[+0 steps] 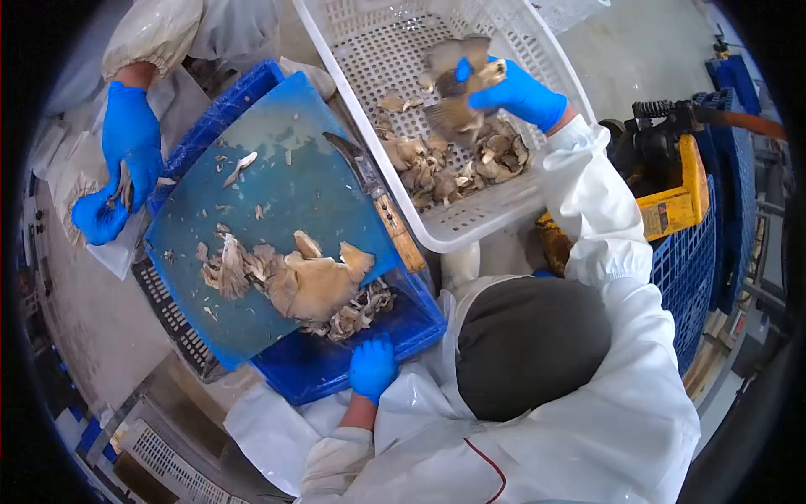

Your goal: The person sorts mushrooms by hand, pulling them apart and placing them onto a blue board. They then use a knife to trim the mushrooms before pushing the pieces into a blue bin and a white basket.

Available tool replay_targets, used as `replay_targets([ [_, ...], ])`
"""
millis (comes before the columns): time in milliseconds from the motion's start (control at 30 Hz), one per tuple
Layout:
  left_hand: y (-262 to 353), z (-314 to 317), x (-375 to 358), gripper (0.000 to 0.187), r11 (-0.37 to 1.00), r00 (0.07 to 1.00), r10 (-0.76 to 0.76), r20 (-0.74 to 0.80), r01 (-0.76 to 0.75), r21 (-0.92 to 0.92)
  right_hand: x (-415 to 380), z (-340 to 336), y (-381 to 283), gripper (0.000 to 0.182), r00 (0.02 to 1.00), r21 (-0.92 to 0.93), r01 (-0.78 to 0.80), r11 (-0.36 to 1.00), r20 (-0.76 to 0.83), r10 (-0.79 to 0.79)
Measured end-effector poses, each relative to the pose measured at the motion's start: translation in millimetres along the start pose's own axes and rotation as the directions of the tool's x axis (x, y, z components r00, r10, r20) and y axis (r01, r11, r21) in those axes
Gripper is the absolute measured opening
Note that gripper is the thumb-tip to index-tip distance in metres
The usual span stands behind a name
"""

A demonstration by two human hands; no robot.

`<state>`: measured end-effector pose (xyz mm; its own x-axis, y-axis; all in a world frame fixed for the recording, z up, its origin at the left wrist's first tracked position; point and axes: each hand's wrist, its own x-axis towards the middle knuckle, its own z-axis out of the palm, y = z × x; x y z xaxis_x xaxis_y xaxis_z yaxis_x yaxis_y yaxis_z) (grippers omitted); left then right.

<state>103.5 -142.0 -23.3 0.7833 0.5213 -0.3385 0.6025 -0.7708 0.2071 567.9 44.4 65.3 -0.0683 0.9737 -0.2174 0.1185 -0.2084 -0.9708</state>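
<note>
My right hand [525, 94], in a blue glove, is closed on oyster mushrooms [457, 113] above the white perforated crate [437, 239]. More oyster mushrooms [428, 164] lie in the crate below it. My left hand [374, 370], also gloved, has its fingers bent over the near rim of a blue tray [302, 370]. A large oyster mushroom cluster [311, 286] and torn pieces lie close by, on the blue-green cutting board [294, 189] and over its edge. A knife with a wooden handle [399, 235] rests along the board's right side.
Across the board, a co-worker's blue-gloved hands [130, 143] hold a small mushroom piece. A dark head covering [533, 349] fills the lower middle. Yellow-framed equipment [672, 202] and blue plastic pallets [688, 277] stand at the right. A black perforated crate [180, 323] sits under the board.
</note>
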Motion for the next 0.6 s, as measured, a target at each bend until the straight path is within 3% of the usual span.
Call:
replay_targets([
  [33, 0, -3, 0, 0.042, 1.0, 1.0, 0.001, 0.004, -0.001, -0.012, 2, 13, -13, 0.041, 0.996, 0.001, 0.057, 0.998, 0.069, -0.057],
  [67, 1, -6, 1, 0.039, 1.0, 1.0, 0.006, 0.009, -0.005, -0.025, 13, 29, -11, 0.043, 0.915, -0.23, 0.391, 0.891, 0.2, -0.35],
  [133, 0, -6, 3, 0.037, 0.999, 1.0, 0.008, 0.021, -0.007, -0.032, 14, 90, -49, 0.049, 0.932, -0.094, 0.34, 0.936, 0.168, -0.321],
  [167, -1, -1, 1, 0.037, 1.0, 1.0, 0.004, 0.027, -0.004, -0.029, 15, 114, -51, 0.056, 0.896, -0.134, 0.42, 0.898, 0.216, -0.387],
  [233, 1, 1, 1, 0.037, 1.0, 1.0, 0.011, 0.028, -0.01, -0.021, 15, 158, -54, 0.06, 0.812, -0.435, 0.582, 0.687, 0.269, -0.517],
  [333, -2, 0, 2, 0.038, 1.0, 1.0, 0.026, 0.012, -0.026, -0.002, 11, 145, -55, 0.056, 0.866, -0.386, 0.5, 0.775, 0.231, -0.444],
  [367, -2, 1, 1, 0.039, 1.0, 1.0, 0.027, 0.008, -0.027, 0.002, 12, 128, -51, 0.051, 0.955, -0.281, 0.281, 0.918, 0.172, -0.239],
  [400, -2, 3, 0, 0.039, 1.0, 1.0, 0.026, 0.005, -0.026, 0.004, 16, 108, -41, 0.045, 0.992, -0.344, 0.123, 0.931, 0.047, -0.113],
  [467, -1, -1, 0, 0.041, 0.999, 0.999, 0.03, 0.013, -0.03, 0.011, 31, 52, 8, 0.041, 0.986, -0.347, 0.03, 0.937, -0.142, -0.084],
  [500, -1, -1, 1, 0.043, 0.999, 0.999, 0.034, 0.018, -0.034, 0.014, 36, 21, 42, 0.043, 0.972, -0.365, 0.028, 0.931, -0.207, -0.11],
  [600, -2, 5, 0, 0.047, 0.999, 0.999, 0.038, -0.014, -0.037, 0.023, 34, -58, 128, 0.048, 0.933, -0.604, -0.359, 0.711, -0.224, 0.281],
])
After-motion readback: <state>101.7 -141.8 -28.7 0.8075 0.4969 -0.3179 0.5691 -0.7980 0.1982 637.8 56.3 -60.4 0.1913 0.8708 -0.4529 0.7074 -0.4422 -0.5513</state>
